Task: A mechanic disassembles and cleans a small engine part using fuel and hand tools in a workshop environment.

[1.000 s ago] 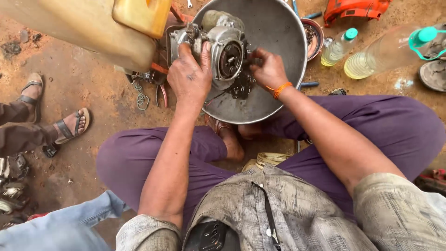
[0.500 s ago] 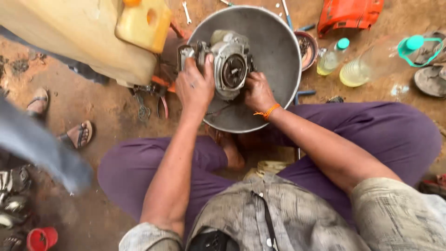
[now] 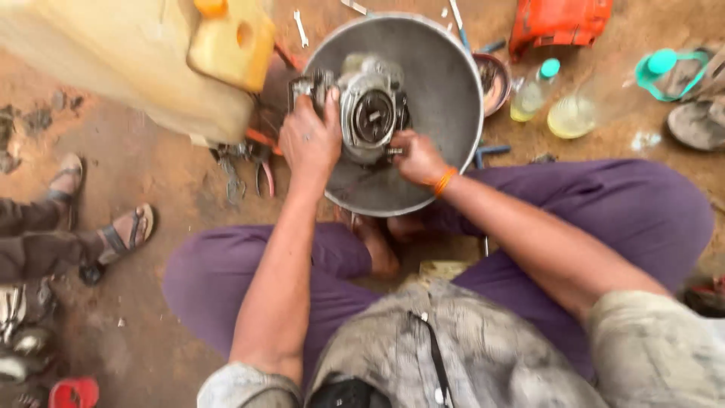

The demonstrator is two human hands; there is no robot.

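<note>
A grey metal engine part (image 3: 370, 113) with a round opening stands inside a large metal basin (image 3: 445, 83) on the dirt ground in front of my crossed legs. My left hand (image 3: 310, 143) grips the part's left side. My right hand (image 3: 415, 157), with an orange band at the wrist, is closed against the part's lower right edge; what its fingers pinch is hidden.
A yellow jerrycan (image 3: 136, 60) lies at the upper left. Pliers and tools (image 3: 249, 162) lie beside the basin. Plastic bottles (image 3: 532, 92), an orange casing (image 3: 559, 23) and a small bowl (image 3: 495, 79) sit at the upper right. Another person's sandalled feet (image 3: 113, 234) are at the left.
The view has shifted a little. My right hand has slid down to the part's lower right edge. The blurred limb passing at the left is gone.
</note>
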